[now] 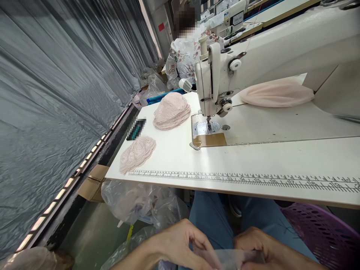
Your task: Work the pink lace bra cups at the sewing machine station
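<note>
head view: hands low, pinching sheer fabric

left hand (180,245) and right hand (264,249) sat at 6 o'clock, below the table (253,157) edge, both closed on a thin translucent fabric piece (225,258) stretched between them. lace stack (171,110) at 11 o'clock, sewing machine (219,75) at 12.

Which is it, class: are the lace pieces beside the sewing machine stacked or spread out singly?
Stacked. The lace pieces form a domed pile, edges layered, left of the sewing machine. A separate lace piece lies flat nearer the table edge.
</note>
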`<state>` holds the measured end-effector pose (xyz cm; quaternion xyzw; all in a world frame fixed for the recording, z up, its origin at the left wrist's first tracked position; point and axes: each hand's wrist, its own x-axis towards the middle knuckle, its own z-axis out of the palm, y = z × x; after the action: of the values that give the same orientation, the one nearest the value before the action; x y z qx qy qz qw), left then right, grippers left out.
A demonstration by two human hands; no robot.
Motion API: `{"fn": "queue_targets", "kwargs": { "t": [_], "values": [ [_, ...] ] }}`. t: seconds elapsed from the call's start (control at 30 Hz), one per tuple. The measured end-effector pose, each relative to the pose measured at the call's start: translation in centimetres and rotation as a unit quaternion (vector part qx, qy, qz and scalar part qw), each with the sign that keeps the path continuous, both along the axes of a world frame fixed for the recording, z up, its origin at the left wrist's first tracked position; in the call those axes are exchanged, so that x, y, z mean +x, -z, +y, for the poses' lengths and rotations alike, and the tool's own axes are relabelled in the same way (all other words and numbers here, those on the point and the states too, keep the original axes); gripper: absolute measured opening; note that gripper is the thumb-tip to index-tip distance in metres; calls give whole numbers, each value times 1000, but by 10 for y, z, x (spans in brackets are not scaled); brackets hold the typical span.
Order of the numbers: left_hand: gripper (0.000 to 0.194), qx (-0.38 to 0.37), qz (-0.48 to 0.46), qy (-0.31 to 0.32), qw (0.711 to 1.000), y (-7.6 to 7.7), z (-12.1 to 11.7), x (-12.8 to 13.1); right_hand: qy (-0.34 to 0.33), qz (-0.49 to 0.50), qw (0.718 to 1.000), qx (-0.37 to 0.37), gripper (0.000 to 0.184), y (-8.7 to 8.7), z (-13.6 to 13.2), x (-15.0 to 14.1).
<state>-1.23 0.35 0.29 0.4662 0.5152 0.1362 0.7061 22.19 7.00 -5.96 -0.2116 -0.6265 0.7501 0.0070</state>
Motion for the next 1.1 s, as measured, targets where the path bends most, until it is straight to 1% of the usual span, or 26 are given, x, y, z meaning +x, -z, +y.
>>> {"fn": "queue_targets", "kwargs": {
  "t": [0.07,0.17,0.27,0.33,0.43,0.57,0.67,0.73,0.83,0.93,1.1],
  "values": [
    [57,-9,30,-19,999,8,-5,-1,-3,17,1000,-11,45,2,0,2],
    [62,-40,63,-78,994,19,-11,3,4,33,999,-6,43,6,0,6],
    [62,-57,47,-127,989,24,-14,9,18,55,998,5,41,9,0,9],
    [61,-55,41,-140,988,25,-15,10,21,75,997,4,43,8,0,9],
    [60,-55,39,-141,988,25,-15,9,16,95,995,-1,43,2,1,8],
    [63,-72,11,-118,990,25,-13,9,17,78,997,24,42,-3,3,11],
    [57,-52,-23,-127,990,24,-12,11,20,44,998,48,47,-4,5,15],
    [53,-39,-37,-132,990,22,-12,12,10,42,998,53,50,-5,6,16],
    [52,-45,-35,-134,989,19,-11,14,4,56,997,50,50,-6,8,18],
    [55,-57,-29,-134,989,17,-8,15,13,56,997,42,48,-8,10,20],
    [59,-54,11,-100,993,16,-5,14,11,66,997,27,47,-11,13,23]
  ]
}}
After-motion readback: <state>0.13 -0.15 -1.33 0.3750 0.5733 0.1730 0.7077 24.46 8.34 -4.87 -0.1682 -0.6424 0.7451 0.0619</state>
